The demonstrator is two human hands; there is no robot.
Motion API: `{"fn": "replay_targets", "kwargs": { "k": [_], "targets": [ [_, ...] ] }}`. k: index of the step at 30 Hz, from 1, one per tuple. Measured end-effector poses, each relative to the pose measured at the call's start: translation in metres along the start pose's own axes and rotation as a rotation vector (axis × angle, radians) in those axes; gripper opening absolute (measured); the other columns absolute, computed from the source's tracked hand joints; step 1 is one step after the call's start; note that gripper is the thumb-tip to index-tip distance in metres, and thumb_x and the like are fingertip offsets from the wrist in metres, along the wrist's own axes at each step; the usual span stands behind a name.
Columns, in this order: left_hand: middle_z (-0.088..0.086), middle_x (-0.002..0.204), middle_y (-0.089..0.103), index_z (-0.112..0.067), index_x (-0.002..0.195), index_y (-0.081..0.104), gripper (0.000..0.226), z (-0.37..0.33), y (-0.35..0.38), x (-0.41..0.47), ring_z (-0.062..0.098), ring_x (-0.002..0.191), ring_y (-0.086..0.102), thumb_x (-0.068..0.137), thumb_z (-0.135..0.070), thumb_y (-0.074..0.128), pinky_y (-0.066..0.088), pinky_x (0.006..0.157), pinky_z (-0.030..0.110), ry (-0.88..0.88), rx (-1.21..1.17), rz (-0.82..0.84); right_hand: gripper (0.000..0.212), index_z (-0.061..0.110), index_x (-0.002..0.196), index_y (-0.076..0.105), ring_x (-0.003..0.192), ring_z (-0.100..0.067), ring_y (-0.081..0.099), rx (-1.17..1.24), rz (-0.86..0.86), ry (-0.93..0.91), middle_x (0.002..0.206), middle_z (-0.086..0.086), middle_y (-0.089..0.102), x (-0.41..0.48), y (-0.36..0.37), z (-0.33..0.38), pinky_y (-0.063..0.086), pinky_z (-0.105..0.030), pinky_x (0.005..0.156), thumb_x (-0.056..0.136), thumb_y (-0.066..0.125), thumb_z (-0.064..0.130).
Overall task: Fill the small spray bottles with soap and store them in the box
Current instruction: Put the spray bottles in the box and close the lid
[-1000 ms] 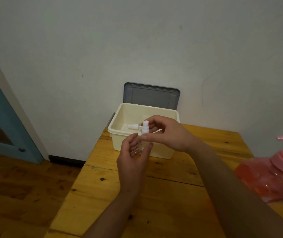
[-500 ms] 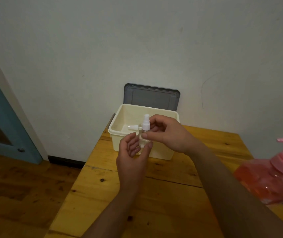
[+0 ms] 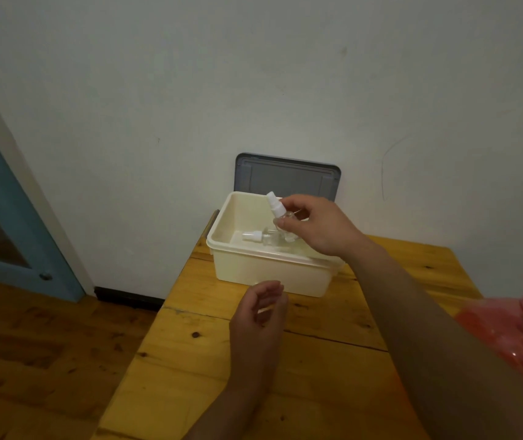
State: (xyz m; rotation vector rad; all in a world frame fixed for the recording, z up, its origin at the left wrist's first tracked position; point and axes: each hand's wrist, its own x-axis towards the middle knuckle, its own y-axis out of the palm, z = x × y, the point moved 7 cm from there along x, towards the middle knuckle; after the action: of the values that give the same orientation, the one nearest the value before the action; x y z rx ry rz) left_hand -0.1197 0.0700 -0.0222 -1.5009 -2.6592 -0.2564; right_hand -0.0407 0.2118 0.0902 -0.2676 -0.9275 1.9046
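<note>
A small, light, likely slippery spray bottle (image 3: 281,217) is being pinched at its body by the right hand (image 3: 317,230) above the box (image 3: 273,271); the left hand (image 3: 260,315) is being held loosely curled, empty.

The right hand (image 3: 319,228) holds a small spray bottle (image 3: 277,212) tilted over the cream box (image 3: 263,271); at six o'clock, the left hand (image 3: 261,315) hovers empty.

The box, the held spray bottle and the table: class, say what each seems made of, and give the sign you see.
Box: cream plastic, probably; smooth moulded walls and a rolled rim with a dull sheen.
Spray bottle: clear body, likely plastic, since the box shows through it; opaque white sprayer top.
Table: wood, seemingly varnished; dark knots, grain and plank seams.
</note>
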Motion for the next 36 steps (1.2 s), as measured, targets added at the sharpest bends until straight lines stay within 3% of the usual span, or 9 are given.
{"fn": "replay_targets", "kwargs": {
  "k": [5, 9, 19, 22, 36],
  "targets": [
    [-0.017, 0.098, 0.071, -0.025, 0.101, 0.068, 0.019, 0.000, 0.002, 0.001, 0.003, 0.094, 0.066, 0.090, -0.010, 0.065, 0.052, 0.074, 0.014, 0.011, 0.025, 0.022, 0.025, 0.025, 0.101, 0.064, 0.092, -0.014, 0.059, -0.131, 0.085, 0.078, 0.095, 0.009, 0.062, 0.015, 0.018, -0.016, 0.050, -0.031, 0.084, 0.079, 0.075, 0.030],
    [-0.018, 0.098, 0.071, -0.026, 0.101, 0.068, 0.020, 0.002, -0.001, 0.002, 0.002, 0.094, 0.066, 0.090, -0.010, 0.064, 0.051, 0.074, 0.013, 0.015, 0.022, 0.014, 0.023, 0.025, 0.097, 0.065, 0.091, -0.014, 0.057, -0.227, 0.180, 0.076, 0.097, 0.008, 0.062, 0.020, 0.034, -0.024, 0.043, -0.026, 0.074, 0.077, 0.076, 0.029],
    [-0.019, 0.098, 0.071, -0.027, 0.100, 0.067, 0.021, 0.000, 0.001, 0.002, 0.000, 0.094, 0.066, 0.091, -0.009, 0.062, 0.051, 0.076, 0.013, 0.035, 0.023, 0.043, 0.019, 0.021, 0.101, 0.071, 0.090, -0.012, 0.054, -0.319, 0.336, 0.083, 0.100, 0.007, 0.062, 0.036, 0.051, -0.030, 0.040, -0.024, 0.078, 0.083, 0.072, 0.026],
    [-0.019, 0.098, 0.071, -0.027, 0.100, 0.067, 0.021, 0.000, 0.001, 0.001, 0.000, 0.095, 0.065, 0.091, -0.008, 0.062, 0.051, 0.076, 0.013, 0.030, 0.013, 0.048, 0.018, 0.020, 0.100, 0.071, 0.091, -0.012, 0.055, -0.296, 0.350, 0.085, 0.106, 0.004, 0.066, 0.038, 0.052, -0.029, 0.042, -0.024, 0.079, 0.083, 0.073, 0.025],
    [-0.017, 0.099, 0.071, -0.026, 0.101, 0.068, 0.021, 0.000, 0.002, 0.001, 0.003, 0.096, 0.066, 0.091, -0.009, 0.062, 0.052, 0.080, 0.017, 0.031, 0.008, 0.057, 0.024, 0.027, 0.104, 0.070, 0.092, -0.014, 0.056, -0.322, 0.265, 0.136, 0.096, 0.011, 0.060, 0.051, 0.052, -0.043, 0.042, -0.026, 0.076, 0.080, 0.074, 0.030]
  ]
}}
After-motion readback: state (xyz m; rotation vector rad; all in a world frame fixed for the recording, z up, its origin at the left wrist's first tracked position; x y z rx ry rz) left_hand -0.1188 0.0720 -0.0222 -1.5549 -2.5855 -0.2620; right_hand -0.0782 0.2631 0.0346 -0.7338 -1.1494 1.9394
